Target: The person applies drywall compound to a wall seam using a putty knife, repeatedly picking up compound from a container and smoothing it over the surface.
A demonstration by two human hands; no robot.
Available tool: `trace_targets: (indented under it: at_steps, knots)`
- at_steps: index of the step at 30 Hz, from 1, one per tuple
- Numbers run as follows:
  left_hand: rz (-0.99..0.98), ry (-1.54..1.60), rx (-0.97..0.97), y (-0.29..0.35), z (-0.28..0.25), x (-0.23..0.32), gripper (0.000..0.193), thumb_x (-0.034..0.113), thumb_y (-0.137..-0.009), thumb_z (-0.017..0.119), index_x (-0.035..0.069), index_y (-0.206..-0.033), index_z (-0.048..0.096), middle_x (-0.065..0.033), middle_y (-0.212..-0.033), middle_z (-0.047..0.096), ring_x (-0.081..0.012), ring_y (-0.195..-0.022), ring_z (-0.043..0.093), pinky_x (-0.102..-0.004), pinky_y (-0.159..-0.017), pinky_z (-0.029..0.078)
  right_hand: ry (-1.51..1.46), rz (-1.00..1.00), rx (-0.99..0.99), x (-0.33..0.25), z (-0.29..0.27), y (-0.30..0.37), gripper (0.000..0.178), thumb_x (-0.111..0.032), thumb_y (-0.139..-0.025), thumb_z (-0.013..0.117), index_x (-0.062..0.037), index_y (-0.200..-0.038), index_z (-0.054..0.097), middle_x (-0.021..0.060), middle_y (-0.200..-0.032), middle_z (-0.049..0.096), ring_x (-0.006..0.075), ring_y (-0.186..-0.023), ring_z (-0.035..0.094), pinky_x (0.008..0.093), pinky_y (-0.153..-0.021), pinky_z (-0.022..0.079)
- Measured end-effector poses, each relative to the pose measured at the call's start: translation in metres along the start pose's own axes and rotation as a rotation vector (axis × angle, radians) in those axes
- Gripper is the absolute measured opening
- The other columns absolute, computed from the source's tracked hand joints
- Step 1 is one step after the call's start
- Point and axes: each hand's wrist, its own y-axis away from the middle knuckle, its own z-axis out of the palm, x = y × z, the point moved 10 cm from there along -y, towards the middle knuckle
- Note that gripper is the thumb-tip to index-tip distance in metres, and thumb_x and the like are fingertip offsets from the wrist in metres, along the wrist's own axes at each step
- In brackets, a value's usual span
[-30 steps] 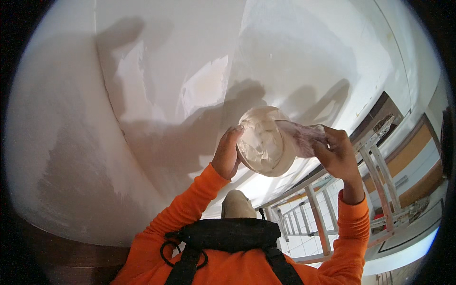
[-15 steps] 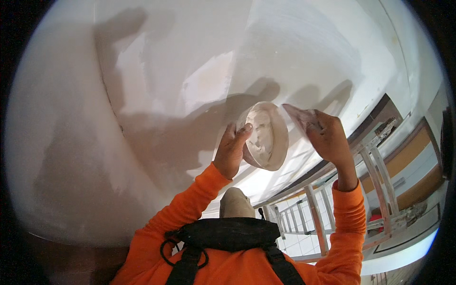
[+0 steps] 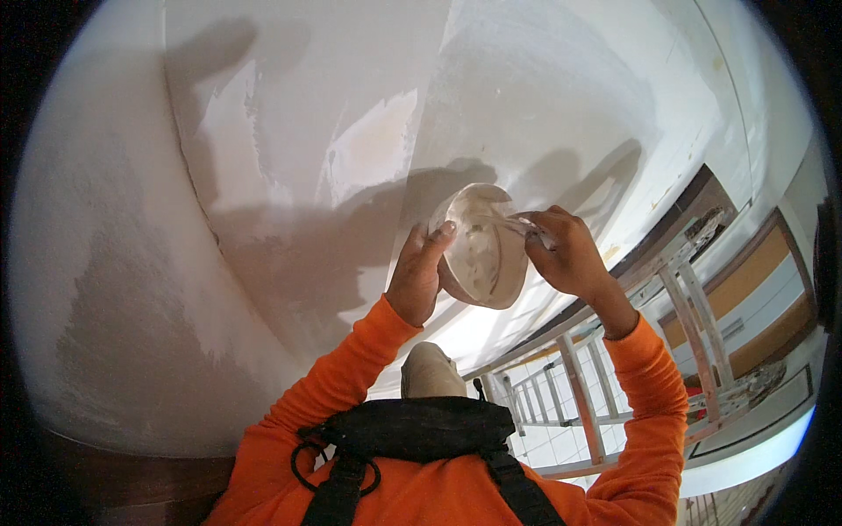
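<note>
My left hand (image 3: pixel 417 276) grips the left side of a pale round bowl (image 3: pixel 502 296), its thumb over the rim. Whitish wet plaster (image 3: pixel 476 254) coats the inside of the bowl, which tilts so that its inside faces me. At the bowl's right rim, my right hand (image 3: pixel 568 252) is closed on a putty knife (image 3: pixel 529 224) smeared with plaster. The knife's blade reaches into the bowl, and its tip is hard to make out against the plaster. Behind both hands stands a wall (image 3: pixel 526 105) with patches of smooth and bare plaster.
An aluminium ladder (image 3: pixel 581 399) stands at the lower right, over a white tiled floor (image 3: pixel 545 445). A crack runs down the wall on the left. Brown wood (image 3: pixel 149 473) shows at the lower left. A black pouch (image 3: pixel 421 430) hangs on my chest.
My right hand has moved left and slightly down, bringing the putty knife from beside the bowl into it. The left hand still holds the bowl, shifted slightly left.
</note>
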Motion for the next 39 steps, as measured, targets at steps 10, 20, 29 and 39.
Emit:
trace_targets:
  at_steps: [10, 20, 29, 39]
  knots:
    - [0.084, -0.083, -0.016, -0.002, 0.001, 0.001, 0.047, 0.033, -0.096, 0.053, -0.003, -0.122, 0.04, -0.0146, -0.111, 0.053, -0.0186, -0.1, 0.058, -0.0313, -0.085, 0.052, -0.203, 0.129, 0.028, 0.0, 0.025, 0.014, 0.029, -0.007, -0.082, 0.057, 0.0003, -0.109, 0.066, 0.0215, -0.083, 0.065, 0.0378, -0.079, 0.066, 0.0422, -0.073, 0.053]
    - [0.216, -0.202, -0.001, -0.003, -0.005, 0.008, 0.044, 0.031, -0.098, 0.052, -0.003, -0.124, 0.041, -0.0134, -0.114, 0.051, -0.0163, -0.104, 0.052, -0.0313, -0.092, 0.046, -0.42, 0.284, 0.078, 0.009, 0.046, 0.016, 0.029, -0.008, -0.085, 0.053, 0.0035, -0.11, 0.064, 0.0211, -0.085, 0.069, 0.0241, -0.074, 0.069, 0.0341, -0.068, 0.053]
    - [0.139, -0.337, 0.014, -0.001, -0.002, 0.001, 0.042, 0.029, -0.1, 0.048, -0.002, -0.128, 0.047, -0.0145, -0.121, 0.056, -0.0249, -0.107, 0.059, -0.0376, -0.094, 0.049, -1.0, 0.226, -0.114, 0.045, 0.07, 0.022, 0.031, -0.003, -0.08, 0.051, 0.0029, -0.107, 0.065, 0.0073, -0.093, 0.069, 0.0132, -0.083, 0.062, 0.0278, -0.078, 0.05]
    - [-0.059, 0.201, -0.107, -0.018, 0.006, -0.015, 0.043, 0.029, -0.1, 0.048, -0.002, -0.129, 0.04, -0.013, -0.12, 0.054, -0.0238, -0.111, 0.058, -0.041, -0.095, 0.052, -1.224, 0.39, 0.117, 0.08, 0.04, 0.027, 0.032, -0.003, -0.077, 0.055, 0.002, -0.107, 0.064, 0.0049, -0.092, 0.067, 0.0131, -0.081, 0.062, 0.027, -0.073, 0.05]
